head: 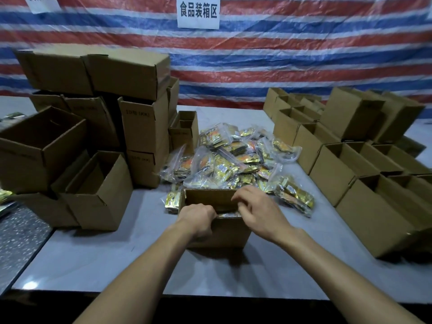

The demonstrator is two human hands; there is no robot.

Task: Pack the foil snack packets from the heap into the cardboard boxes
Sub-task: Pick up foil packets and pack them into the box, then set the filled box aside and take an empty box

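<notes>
1 open cardboard box [225, 231] stands on the grey table [117, 265], its far side against the heap of foil snack packets [233, 157]. The left hand [198, 218] grips the box's near rim, fingers curled over it. The right hand [257, 206] hangs over the opening with bent fingers; whether it pinches anything cannot be told. Stacked boxes [98, 195] stand left and rows of boxes [339, 174] right.
</notes>
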